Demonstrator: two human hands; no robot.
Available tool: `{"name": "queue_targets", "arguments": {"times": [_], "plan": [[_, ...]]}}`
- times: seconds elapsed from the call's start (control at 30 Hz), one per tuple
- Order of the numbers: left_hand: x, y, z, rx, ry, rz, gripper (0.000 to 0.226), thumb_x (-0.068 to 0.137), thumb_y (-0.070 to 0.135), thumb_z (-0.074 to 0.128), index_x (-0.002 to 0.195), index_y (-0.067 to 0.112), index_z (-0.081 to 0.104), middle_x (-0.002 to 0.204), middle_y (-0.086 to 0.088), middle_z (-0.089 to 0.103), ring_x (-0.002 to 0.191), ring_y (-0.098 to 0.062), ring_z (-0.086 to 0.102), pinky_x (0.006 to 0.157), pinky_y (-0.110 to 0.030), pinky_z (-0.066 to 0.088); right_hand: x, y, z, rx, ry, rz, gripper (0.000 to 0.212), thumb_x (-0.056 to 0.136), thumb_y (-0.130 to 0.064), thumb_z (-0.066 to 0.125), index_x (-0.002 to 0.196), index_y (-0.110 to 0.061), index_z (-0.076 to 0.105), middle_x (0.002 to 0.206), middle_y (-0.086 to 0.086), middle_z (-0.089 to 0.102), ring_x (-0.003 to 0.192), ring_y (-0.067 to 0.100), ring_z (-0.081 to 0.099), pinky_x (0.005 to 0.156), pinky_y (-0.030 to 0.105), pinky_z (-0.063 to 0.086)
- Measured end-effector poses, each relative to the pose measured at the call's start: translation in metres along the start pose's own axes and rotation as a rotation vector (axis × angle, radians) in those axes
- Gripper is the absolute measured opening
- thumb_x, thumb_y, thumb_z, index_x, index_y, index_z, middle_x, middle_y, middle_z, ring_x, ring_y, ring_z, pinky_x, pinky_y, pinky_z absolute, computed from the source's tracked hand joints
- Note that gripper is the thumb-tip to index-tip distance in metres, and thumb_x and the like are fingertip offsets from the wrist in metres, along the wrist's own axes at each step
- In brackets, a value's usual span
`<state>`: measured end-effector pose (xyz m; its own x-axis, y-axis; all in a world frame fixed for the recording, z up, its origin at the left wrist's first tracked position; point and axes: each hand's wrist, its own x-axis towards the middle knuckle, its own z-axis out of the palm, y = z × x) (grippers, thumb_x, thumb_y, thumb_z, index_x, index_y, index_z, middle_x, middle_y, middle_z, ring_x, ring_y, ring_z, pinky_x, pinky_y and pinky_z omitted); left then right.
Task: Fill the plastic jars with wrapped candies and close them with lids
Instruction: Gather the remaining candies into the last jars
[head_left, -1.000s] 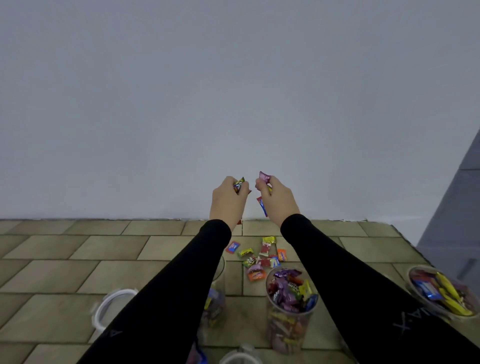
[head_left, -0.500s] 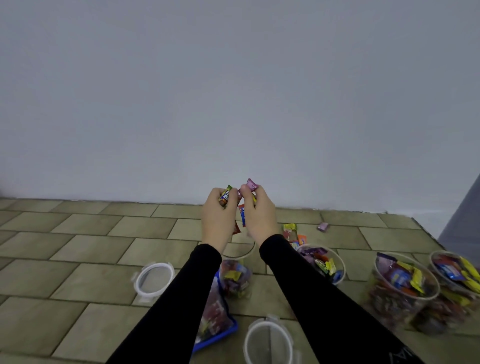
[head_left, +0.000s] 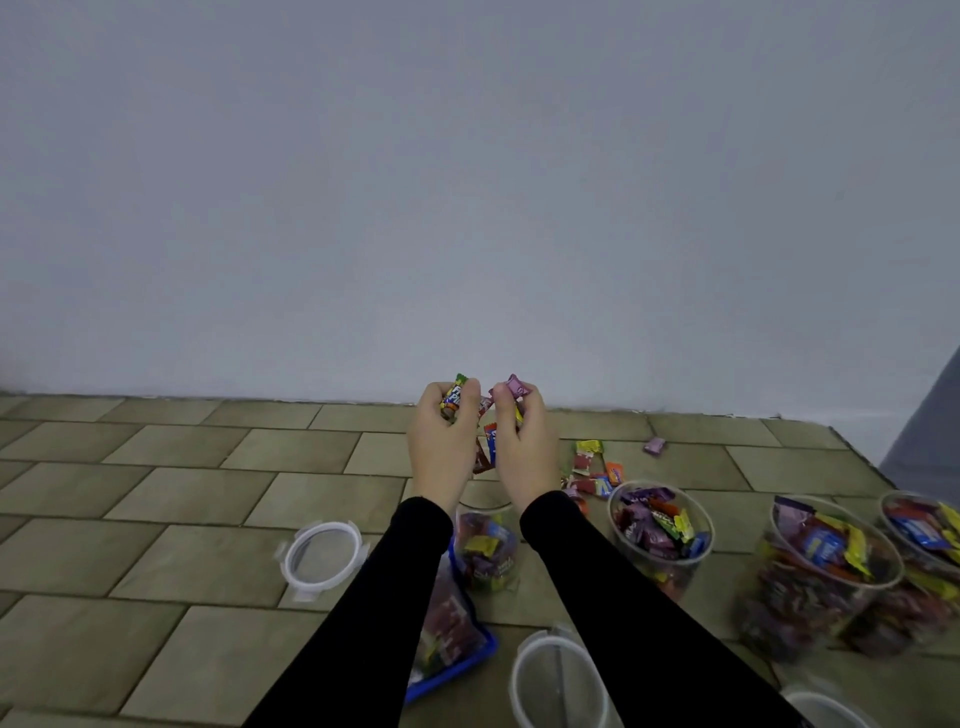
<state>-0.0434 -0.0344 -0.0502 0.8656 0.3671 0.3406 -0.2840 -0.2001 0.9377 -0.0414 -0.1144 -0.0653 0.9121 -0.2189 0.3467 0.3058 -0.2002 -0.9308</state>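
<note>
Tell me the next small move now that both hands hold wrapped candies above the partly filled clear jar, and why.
Probably lower both hands and let go over the partly filled clear plastic jar. The left hand and right hand each grip colourful wrapped candies above its open mouth, and it looks less full than the heaped clear plastic jar on its right.

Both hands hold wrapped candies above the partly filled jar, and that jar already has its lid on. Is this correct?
Not quite. The head view shows the left hand and right hand holding candies above the partly filled jar, but its mouth is open; a lid lies on the floor beside it.
</note>
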Motion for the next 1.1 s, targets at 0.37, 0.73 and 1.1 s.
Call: {"name": "queue_targets", "arguments": {"times": [0.37,0.73,1.1], "plan": [[0.002,-0.007,0.004,0.040,-0.108,-0.007,0.019,0.093,0.032,0.057,0.082,0.017,0.062,0.071,0.004,0.064,0.063,-0.009,0.055,0.059,-0.024,0.044,-0.001,0.000,0.004,-0.096,0.011,0.005,0.018,0.098,-0.043,0.041,0.099,-0.028,0.051,0.087,-0.013,0.062,0.081,0.003,0.059,0.067,0.018,0.045],[0.001,-0.007,0.001,-0.029,-0.146,-0.084,0.036,0.093,0.028,0.056,0.057,0.021,0.058,0.046,0.012,0.048,0.048,-0.008,0.042,0.050,-0.022,0.036,-0.004,0.006,0.005,-0.125,0.051,-0.033,0.034,0.096,-0.045,0.044,0.086,-0.016,0.059,0.080,-0.002,0.064,0.075,0.012,0.059,0.067,0.028,0.047],[-0.002,0.000,-0.001,-0.274,-0.134,-0.139,0.038,0.095,0.022,0.057,0.078,-0.012,0.054,0.061,-0.011,0.049,0.045,-0.013,0.043,0.040,-0.020,0.037,-0.007,0.004,0.003,-0.014,0.048,-0.080,0.040,0.091,-0.043,0.051,0.071,-0.010,0.059,0.068,0.009,0.063,0.061,0.013,0.056,0.055,0.015,0.041]]}}
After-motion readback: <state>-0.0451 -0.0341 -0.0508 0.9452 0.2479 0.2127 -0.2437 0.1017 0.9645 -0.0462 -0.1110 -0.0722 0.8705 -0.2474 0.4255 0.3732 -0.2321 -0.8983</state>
